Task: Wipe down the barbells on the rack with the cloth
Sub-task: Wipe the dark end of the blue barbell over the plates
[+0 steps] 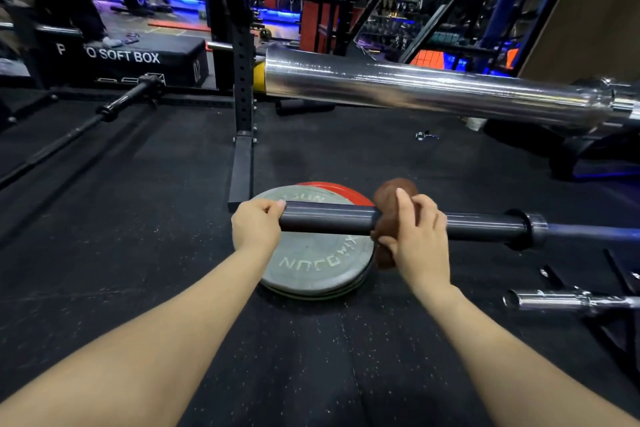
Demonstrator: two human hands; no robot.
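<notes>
Left hand grips the end of the dark sleeve to steady it, while right hand wraps the cloth round it beside that grip for wiping.

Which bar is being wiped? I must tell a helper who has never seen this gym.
Start at the grey weight plate lying flat on the black floor. Just above it runs the dark matte barbell sleeve, gripped by the left hand, with the brown cloth wrapped round it. Unlike the chrome sleeves nearby, it is black.

Left hand on bar end, cloth right, plates beneath
</notes>
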